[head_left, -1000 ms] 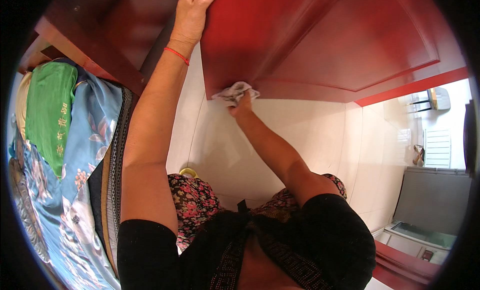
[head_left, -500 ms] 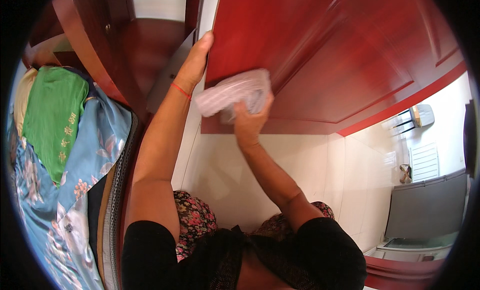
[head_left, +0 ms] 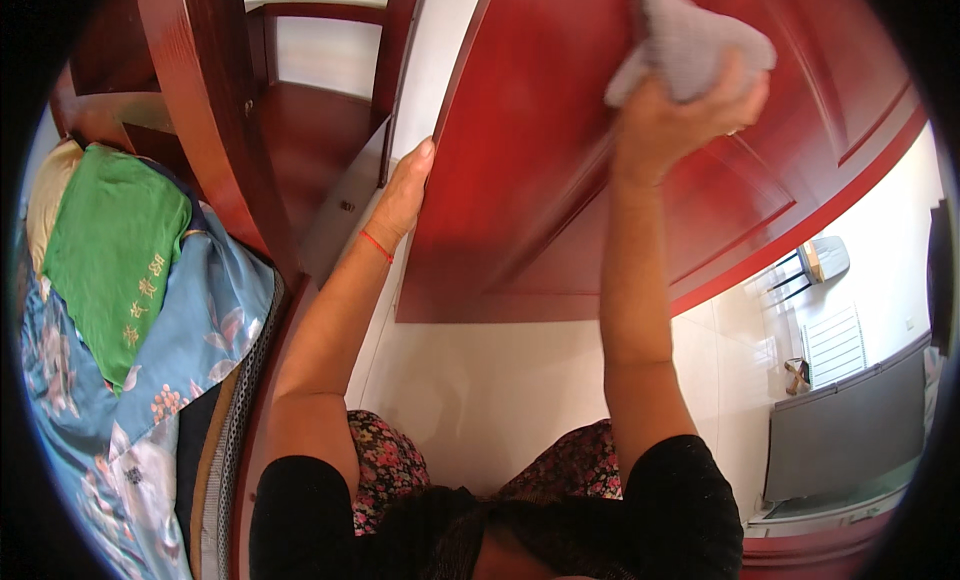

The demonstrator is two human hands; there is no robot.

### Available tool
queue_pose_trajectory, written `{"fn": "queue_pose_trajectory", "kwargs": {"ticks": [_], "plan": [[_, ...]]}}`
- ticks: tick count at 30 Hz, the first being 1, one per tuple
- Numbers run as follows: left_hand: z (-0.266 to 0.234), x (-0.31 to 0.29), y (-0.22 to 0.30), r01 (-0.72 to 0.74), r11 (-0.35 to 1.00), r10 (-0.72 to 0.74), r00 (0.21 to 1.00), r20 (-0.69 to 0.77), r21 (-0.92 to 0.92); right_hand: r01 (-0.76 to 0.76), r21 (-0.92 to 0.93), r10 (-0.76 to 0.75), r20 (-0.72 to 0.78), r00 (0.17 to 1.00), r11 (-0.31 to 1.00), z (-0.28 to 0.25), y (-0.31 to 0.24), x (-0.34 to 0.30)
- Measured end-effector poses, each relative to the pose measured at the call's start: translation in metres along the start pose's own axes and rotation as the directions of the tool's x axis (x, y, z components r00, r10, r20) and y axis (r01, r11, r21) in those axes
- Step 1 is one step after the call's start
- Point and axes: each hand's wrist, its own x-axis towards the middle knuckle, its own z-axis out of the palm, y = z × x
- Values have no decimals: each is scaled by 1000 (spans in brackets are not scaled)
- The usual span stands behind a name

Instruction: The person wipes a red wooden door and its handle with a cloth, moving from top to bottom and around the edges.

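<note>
A red panelled wooden door [head_left: 560, 195] stands across the upper middle and right. My left hand [head_left: 402, 190] grips its left edge, the thumb along the rim and the other fingers mostly out of sight; a thin red cord circles that wrist. In my right hand [head_left: 665, 125] is a bunched greyish-white cloth [head_left: 700, 45], held against the upper part of the door's face. The cloth and fingers are slightly blurred by motion.
On the left, a bed carries a blue floral cover [head_left: 225, 310] and a green cloth [head_left: 115, 250] beside a dark red wooden frame [head_left: 195, 100]. Pale floor tiles [head_left: 490, 400] lie below. At the right are a large dark screen [head_left: 845, 430] and a chair [head_left: 825, 260].
My right hand has swept the cloth up and to the right across the door. My left hand sits lower in the picture, still at the door's edge.
</note>
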Motion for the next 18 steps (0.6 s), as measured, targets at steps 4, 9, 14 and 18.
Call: {"fn": "queue_pose_trajectory", "kwargs": {"ticks": [4,9,14,18], "plan": [[-6,1,-1,-181,958,188,982,-10,223,141,57,-150,215,965,988,4,-62,-70],[-13,19,-23,-213,935,240,969,-62,285,323,72,-331,139,934,944,22,-29,-40],[-14,22,-23,-219,932,266,955,-134,289,395,-43,-394,46,918,918,48,18,76],[-38,15,-28,-211,924,242,968,-61,320,115,-89,-123,-86,989,989,63,0,81]]}}
